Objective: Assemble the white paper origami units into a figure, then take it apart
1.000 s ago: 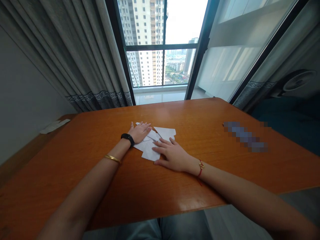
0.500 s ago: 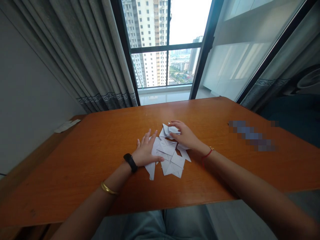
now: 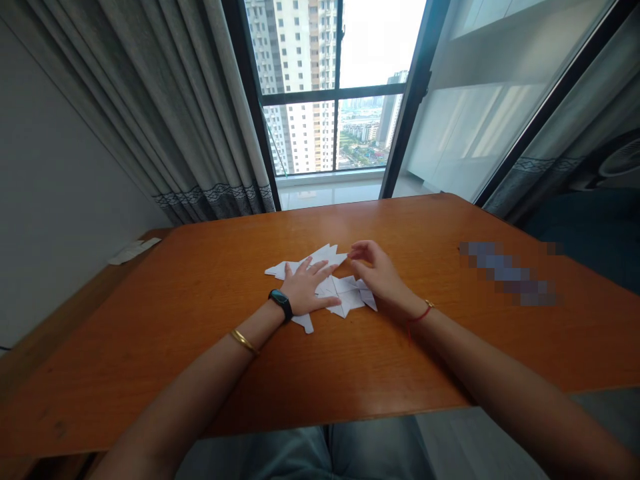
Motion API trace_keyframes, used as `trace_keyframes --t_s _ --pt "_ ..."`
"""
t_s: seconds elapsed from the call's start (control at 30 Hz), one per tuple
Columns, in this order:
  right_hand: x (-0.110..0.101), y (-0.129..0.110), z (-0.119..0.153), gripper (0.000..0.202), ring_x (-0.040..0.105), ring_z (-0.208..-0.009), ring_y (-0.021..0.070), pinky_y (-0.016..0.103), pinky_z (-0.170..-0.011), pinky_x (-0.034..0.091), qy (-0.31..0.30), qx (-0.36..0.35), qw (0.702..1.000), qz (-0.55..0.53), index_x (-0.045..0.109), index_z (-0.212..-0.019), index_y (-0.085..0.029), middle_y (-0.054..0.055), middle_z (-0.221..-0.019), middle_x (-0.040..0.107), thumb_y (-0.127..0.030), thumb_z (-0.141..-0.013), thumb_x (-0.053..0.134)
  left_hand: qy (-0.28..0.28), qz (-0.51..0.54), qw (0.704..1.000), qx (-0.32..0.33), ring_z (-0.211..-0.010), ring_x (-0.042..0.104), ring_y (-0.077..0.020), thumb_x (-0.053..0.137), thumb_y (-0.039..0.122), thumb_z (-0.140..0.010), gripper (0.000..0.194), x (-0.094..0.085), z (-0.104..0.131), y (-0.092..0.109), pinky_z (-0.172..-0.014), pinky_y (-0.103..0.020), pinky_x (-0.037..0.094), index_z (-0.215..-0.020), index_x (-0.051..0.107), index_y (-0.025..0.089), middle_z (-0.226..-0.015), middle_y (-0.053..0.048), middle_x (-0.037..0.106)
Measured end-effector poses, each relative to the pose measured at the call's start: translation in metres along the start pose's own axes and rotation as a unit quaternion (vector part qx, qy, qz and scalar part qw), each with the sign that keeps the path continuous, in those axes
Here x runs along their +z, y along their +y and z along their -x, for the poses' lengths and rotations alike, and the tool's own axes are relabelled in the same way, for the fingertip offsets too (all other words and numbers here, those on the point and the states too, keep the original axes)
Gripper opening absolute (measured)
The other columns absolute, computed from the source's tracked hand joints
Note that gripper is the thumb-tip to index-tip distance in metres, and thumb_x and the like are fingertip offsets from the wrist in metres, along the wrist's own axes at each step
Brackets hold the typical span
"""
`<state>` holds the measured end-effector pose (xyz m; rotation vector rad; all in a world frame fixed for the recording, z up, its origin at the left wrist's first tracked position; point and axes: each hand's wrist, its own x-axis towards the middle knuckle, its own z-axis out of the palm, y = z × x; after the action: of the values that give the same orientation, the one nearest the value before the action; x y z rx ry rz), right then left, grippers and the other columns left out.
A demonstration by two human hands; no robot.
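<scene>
Folded white paper pieces (image 3: 344,288) lie in a loose, overlapping pile on the wooden table. My left hand (image 3: 306,288), with a black wristband and a gold bangle, rests flat across the pile, fingers spread, covering part of it. Pointed paper flaps (image 3: 327,255) stick out beyond its fingertips, and another paper end (image 3: 304,323) shows below the wrist. Just right of the pile is my right hand (image 3: 373,270), a red string at its wrist. Its fingers are loosely curved, thumb apart, close to a paper tip; I see nothing held in them.
The brown wooden table (image 3: 425,347) runs up to a window (image 3: 335,97). A blurred-out item (image 3: 505,270) lies at the right. White paper (image 3: 134,251) sits at the far left edge. Grey curtains (image 3: 165,120) hang behind, and a fan (image 3: 620,157) stands at the right.
My left hand has slid a little right, and paper flaps now spread out left of its fingers. The right hand has come off the top papers, which have shifted left.
</scene>
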<state>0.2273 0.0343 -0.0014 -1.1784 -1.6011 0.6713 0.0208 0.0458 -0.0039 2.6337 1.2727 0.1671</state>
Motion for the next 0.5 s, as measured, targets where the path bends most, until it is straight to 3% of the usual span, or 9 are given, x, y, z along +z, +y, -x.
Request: trace_keyframes --t_s 0.07,0.13,0.27,0.4,0.5 --pt "-0.01 0.001 -0.005 0.026 0.061 -0.091 0.0195 0.039 -0.086 0.047 0.092 -0.004 0.996 0.023 0.052 -0.102 -0.017 0.008 -0.098 0.064 -0.021 -0.077 0.054 0.015 -0.008 0.999 -0.035 -0.139 0.013 -0.0379 0.039 0.073 -0.077 0.072 0.0 -0.007 -0.012 -0.101 -0.072 0.003 -0.141 0.027 0.042 -0.152 0.0 0.025" --pt "-0.016 -0.001 -0.005 0.023 0.061 -0.089 0.0195 0.038 -0.084 0.048 0.105 -0.001 0.994 0.031 0.053 -0.1 -0.017 0.008 -0.096 0.064 -0.023 -0.078 0.054 0.032 -0.015 0.996 -0.086 -0.138 0.014 -0.0383 0.037 0.072 -0.078 0.07 -0.003 -0.013 -0.033 -0.102 -0.071 0.006 -0.14 0.032 0.04 -0.152 -0.001 0.026" --pt "-0.009 -0.013 0.005 0.022 0.061 -0.089 0.0194 0.036 -0.081 0.047 0.049 -0.014 0.996 0.073 0.055 -0.102 -0.019 0.007 -0.096 0.065 -0.024 -0.081 0.052 0.053 -0.022 0.978 -0.202 -0.137 0.018 -0.0393 0.034 0.071 -0.081 0.073 -0.02 -0.015 -0.101 -0.103 -0.067 0.015 -0.143 0.029 0.033 -0.152 -0.006 0.026" --pt "0.004 -0.026 0.017 0.021 0.061 -0.092 0.0198 0.04 -0.09 0.039 -0.009 -0.052 0.985 0.167 0.057 -0.103 -0.02 0.005 -0.099 0.067 -0.022 -0.082 0.052 0.075 -0.024 0.952 -0.297 -0.135 0.022 -0.0403 0.035 0.069 -0.082 0.08 -0.04 -0.001 -0.171 -0.103 -0.065 0.018 -0.147 0.019 0.025 -0.151 -0.011 0.027" --pt "0.009 -0.033 0.024 0.018 0.06 -0.094 0.0199 0.044 -0.097 0.03 -0.035 -0.094 0.97 0.222 0.057 -0.1 -0.021 0.004 -0.098 0.068 -0.02 -0.082 0.053 0.098 -0.03 0.941 -0.323 -0.133 0.024 -0.0435 0.037 0.067 -0.083 0.082 -0.052 0.011 -0.196 -0.1 -0.07 0.013 -0.148 0.013 0.02 -0.149 -0.013 0.03"
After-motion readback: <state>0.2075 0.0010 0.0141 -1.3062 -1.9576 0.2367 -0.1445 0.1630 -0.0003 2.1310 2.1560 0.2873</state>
